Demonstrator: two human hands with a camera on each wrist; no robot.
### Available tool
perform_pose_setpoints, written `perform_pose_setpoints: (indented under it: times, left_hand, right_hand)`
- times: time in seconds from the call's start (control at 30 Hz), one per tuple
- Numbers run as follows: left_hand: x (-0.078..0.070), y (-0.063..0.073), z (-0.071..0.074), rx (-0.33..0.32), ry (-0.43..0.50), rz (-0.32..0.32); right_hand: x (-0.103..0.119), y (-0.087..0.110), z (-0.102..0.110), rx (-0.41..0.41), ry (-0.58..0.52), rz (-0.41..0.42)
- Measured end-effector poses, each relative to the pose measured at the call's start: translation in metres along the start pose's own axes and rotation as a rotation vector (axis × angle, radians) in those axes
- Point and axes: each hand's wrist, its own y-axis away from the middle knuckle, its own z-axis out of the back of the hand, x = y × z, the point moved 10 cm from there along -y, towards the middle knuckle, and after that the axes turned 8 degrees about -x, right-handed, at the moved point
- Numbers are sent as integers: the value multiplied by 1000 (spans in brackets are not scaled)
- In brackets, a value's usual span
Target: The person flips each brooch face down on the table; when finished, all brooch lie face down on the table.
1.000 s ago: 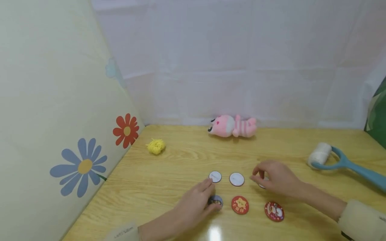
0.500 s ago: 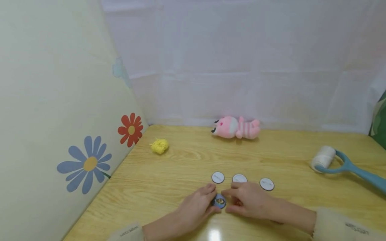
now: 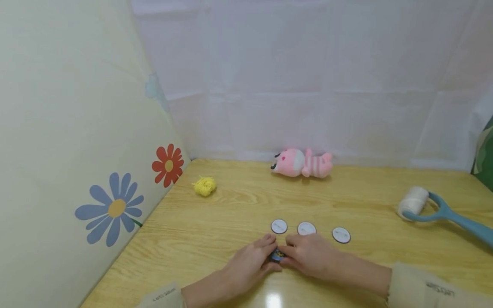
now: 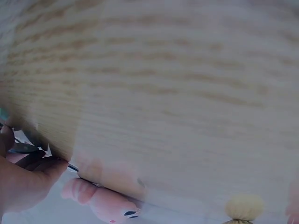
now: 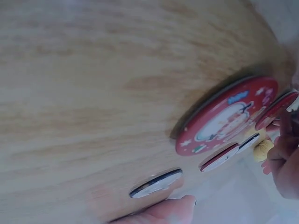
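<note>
A wood-grain surface (image 3: pixel 239 201) spreads before me, a blue tool (image 3: pixel 467 223) lying at right beside a pink plush toy's (image 3: pixel 300 163) far-edge resting place. My left hand (image 3: pixel 248 263) and right hand (image 3: pixel 316 256) meet near centre. Yellow yarn (image 3: pixel 205 186) sits far left. Three white-backed badges (image 3: pixel 341 235) line up just beyond my hands, a red badge (image 5: pixel 226 121) lies near right, and both hands pinch the blue badge (image 3: pixel 277 255) between them.
</note>
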Motion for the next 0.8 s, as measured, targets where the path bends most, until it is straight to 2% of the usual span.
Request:
perform_pose_setpoints:
  times: [0.1, 0.2, 0.27, 0.37, 0.43, 0.53, 0.8]
  left_hand:
    - [0, 0, 0, -16, 9, -1]
    - [0, -1, 2, -50, 45, -8]
    - [-1, -2, 3, -78, 70, -17]
    - [0, -3, 5, -95, 95, -16]
    - [1, -3, 6, -100, 89, -17]
    - [0, -3, 6, -102, 72, -24]
    - [-6, -2, 4, -81, -15, -80]
  right_hand:
    - [-2, 1, 2, -18, -44, -39]
    - [-8, 0, 4, -18, -159, -134]
    - [-15, -1, 1, 4, -269, -229]
    - [-27, 1, -7, 60, -441, -424]
    - [-34, 3, -12, 86, -497, -534]
    - [-41, 4, -15, 99, -494, -620]
    - [-45, 4, -15, 109, -317, -627]
